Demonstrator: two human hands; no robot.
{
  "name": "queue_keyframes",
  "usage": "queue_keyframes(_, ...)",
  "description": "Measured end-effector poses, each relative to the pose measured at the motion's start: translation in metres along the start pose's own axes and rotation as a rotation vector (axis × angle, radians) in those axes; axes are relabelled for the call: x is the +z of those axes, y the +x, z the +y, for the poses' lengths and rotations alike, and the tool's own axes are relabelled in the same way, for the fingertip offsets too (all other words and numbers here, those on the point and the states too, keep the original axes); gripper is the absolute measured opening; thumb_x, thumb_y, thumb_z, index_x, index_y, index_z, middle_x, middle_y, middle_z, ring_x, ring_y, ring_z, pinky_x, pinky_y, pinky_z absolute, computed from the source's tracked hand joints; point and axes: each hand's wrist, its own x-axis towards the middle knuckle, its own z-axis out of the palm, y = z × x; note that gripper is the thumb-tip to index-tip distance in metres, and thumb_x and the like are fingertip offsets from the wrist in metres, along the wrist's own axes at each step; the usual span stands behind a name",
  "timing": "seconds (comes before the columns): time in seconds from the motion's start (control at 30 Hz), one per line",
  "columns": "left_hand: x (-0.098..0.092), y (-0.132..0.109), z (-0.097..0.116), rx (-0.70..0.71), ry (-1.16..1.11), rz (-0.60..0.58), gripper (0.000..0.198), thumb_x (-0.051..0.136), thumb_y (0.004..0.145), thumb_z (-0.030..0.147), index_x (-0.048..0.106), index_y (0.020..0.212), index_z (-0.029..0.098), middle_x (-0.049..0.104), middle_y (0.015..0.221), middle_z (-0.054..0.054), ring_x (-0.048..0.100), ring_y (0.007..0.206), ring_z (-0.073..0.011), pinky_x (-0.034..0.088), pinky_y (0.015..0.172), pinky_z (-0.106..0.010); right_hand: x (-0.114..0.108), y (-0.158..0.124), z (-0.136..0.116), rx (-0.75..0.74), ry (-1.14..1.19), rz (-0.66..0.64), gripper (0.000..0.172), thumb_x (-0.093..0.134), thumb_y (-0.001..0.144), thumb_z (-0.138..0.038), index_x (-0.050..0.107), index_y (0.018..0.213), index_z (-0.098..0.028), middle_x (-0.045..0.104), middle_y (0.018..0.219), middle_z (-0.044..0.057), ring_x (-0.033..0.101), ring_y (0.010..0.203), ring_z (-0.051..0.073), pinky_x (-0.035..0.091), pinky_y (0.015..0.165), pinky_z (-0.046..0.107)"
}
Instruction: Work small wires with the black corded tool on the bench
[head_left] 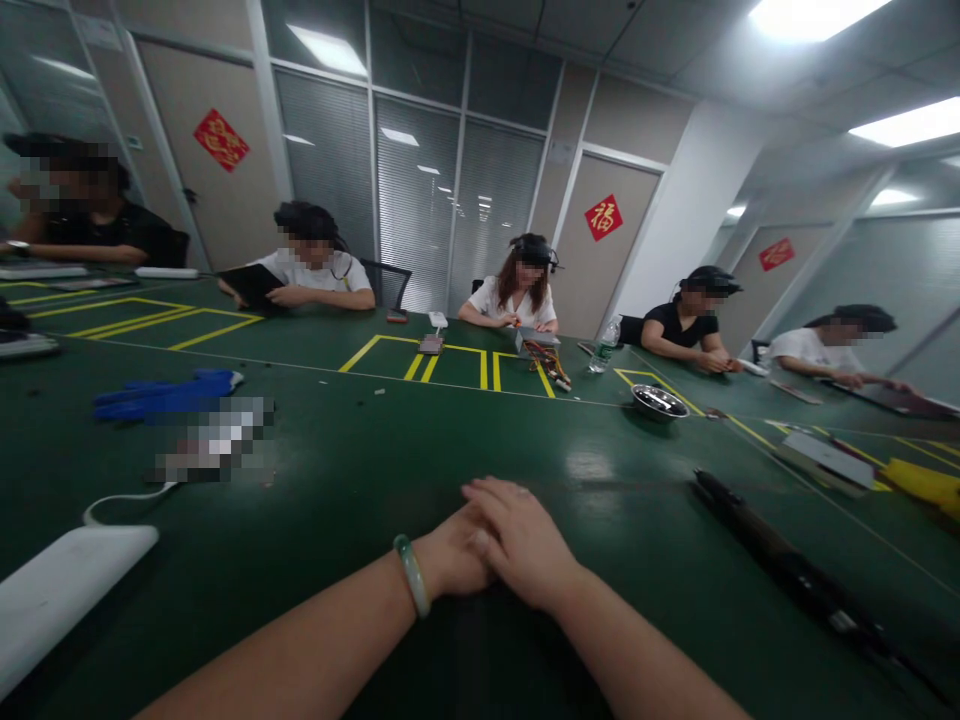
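Table (pixel 352 520), dark green and taped with yellow lines, is what your hands lie on, near you and about central in the head view; your right hand (pixel 525 540) lies flat across your left hand (pixel 448 560), fingers pressed together and pointing left, gripping nothing; your left hand is mostly covered, so I cannot tell how its fingers are set; a pale green bangle (pixel 412 575) sits on your left wrist. At the near left a white slab (pixel 60 590) lies on the table, with a thin white cable (pixel 124 498) curling off it; beyond that, farther from you, lie blue gloves (pixel 165 392); to your right a long black tool (pixel 787 565) runs from mid-table toward the near right edge, well apart from your hands; past it stand a metal bowl (pixel 658 402) and, farther off, a water bottle (pixel 606 345). Other people sit along the far side, their own hands at their own places. As I judge it, a resting pose like this goes best with both wrists down on the table, hands low and central under the camera, and elbows clear of the cable and the black tool.
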Motion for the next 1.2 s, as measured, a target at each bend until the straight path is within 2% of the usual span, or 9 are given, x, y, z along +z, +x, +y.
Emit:
queue_keyframes(0.13, -0.011, -0.001, 0.001, 0.107, -0.042, -0.08, 0.059, 0.028, 0.096, 0.054, 0.026, 0.147, 0.025, 0.023, 0.154, -0.005, 0.018, 0.142, -0.0239, 0.016, 0.115, -0.044, -0.047, -0.036, 0.088, 0.519, -0.327, 0.349, 0.057, 0.034, 0.092, -0.047, 0.041, 0.139, -0.014, 0.04, 0.142, 0.015, 0.033, 0.132, 0.026, 0.024, 0.109, 0.042)
queue_keyframes(0.23, -0.011, -0.002, -0.001, 0.111, -0.075, -0.094, 0.059, 0.027, 0.096, 0.055, 0.023, 0.147, 0.026, 0.02, 0.154, -0.003, 0.013, 0.142, -0.0227, 0.014, 0.115, -0.044, -0.082, -0.107, 0.168, 1.045, -0.535, 0.641, 0.071, 0.025, 0.089, -0.056, 0.041, 0.137, -0.006, 0.032, 0.143, 0.026, 0.025, 0.135, 0.035, 0.023, 0.105, 0.053)
queue_keyframes(0.3, -0.01, -0.003, -0.002, 0.12, -0.091, -0.091, 0.059, 0.028, 0.096, 0.055, 0.022, 0.148, 0.027, 0.019, 0.154, -0.003, 0.013, 0.142, -0.0227, 0.013, 0.115, -0.044, -0.097, -0.162, 0.213, 1.37, -0.562, 0.745, 0.075, 0.022, 0.085, -0.062, 0.044, 0.137, -0.013, 0.033, 0.142, 0.026, 0.023, 0.135, 0.039, 0.024, 0.098, 0.06)
queue_keyframes(0.4, -0.01, -0.003, -0.003, 0.123, -0.1, -0.099, 0.059, 0.028, 0.096, 0.055, 0.022, 0.148, 0.027, 0.017, 0.155, -0.003, 0.012, 0.143, -0.0229, 0.013, 0.115, -0.045, -0.105, -0.223, 0.255, 1.568, -0.556, 0.698, 0.071, 0.022, 0.08, -0.066, 0.054, 0.13, -0.027, 0.048, 0.129, 0.025, 0.037, 0.125, 0.041, 0.026, 0.09, 0.061)
queue_keyframes(0.53, -0.011, -0.003, -0.002, 0.109, -0.086, -0.104, 0.06, 0.025, 0.096, 0.057, 0.022, 0.148, 0.026, 0.017, 0.155, -0.003, 0.012, 0.143, -0.0226, 0.013, 0.115, -0.045, -0.105, -0.24, 0.277, 1.616, -0.517, 0.509, 0.071, 0.02, 0.077, -0.067, 0.064, 0.117, -0.03, 0.058, 0.112, 0.025, 0.044, 0.115, 0.045, 0.026, 0.084, 0.063)
queue_keyframes(0.77, -0.008, -0.003, -0.004, 0.111, -0.106, -0.093, 0.06, 0.027, 0.095, 0.057, 0.02, 0.148, 0.028, 0.017, 0.155, -0.002, 0.011, 0.143, -0.0239, 0.014, 0.115, -0.047, -0.11, -0.243, 0.309, 1.611, -0.449, 0.573, 0.068, 0.033, 0.071, -0.069, 0.069, 0.109, -0.027, 0.06, 0.103, 0.029, 0.051, 0.107, 0.046, 0.029, 0.073, 0.06)
queue_keyframes(0.87, -0.012, -0.002, -0.001, 0.088, -0.124, -0.095, 0.061, 0.028, 0.095, 0.057, 0.016, 0.149, 0.03, 0.015, 0.155, -0.002, 0.008, 0.143, -0.026, 0.013, 0.114, -0.05, -0.112, -0.231, 0.306, 1.513, -0.49, 0.386, 0.058, 0.034, 0.076, -0.064, 0.074, 0.094, -0.025, 0.063, 0.097, 0.028, 0.057, 0.1, 0.041, 0.034, 0.071, 0.054)
queue_keyframes(1.0, -0.015, -0.001, 0.002, 0.074, -0.112, -0.071, 0.065, 0.032, 0.094, 0.056, 0.008, 0.149, 0.031, 0.01, 0.156, -0.003, 0.006, 0.143, -0.0278, 0.012, 0.114, -0.053, -0.101, -0.176, 0.262, 1.159, -0.585, 0.178, 0.059, 0.026, 0.085, -0.059, 0.073, 0.089, -0.023, 0.067, 0.098, 0.017, 0.059, 0.097, 0.036, 0.04, 0.077, 0.048)
queue_keyframes(1.2, -0.019, 0.007, 0.011, 0.114, -0.014, 0.068, 0.079, 0.044, 0.089, 0.058, 0.004, 0.15, 0.026, 0.002, 0.157, -0.005, 0.004, 0.143, -0.0278, 0.008, 0.116, -0.05, -0.044, -0.051, 0.137, 0.696, -0.513, 0.138, 0.054, 0.023, 0.095, -0.046, 0.071, 0.091, -0.02, 0.068, 0.097, 0.011, 0.058, 0.097, 0.025, 0.038, 0.087, 0.037)
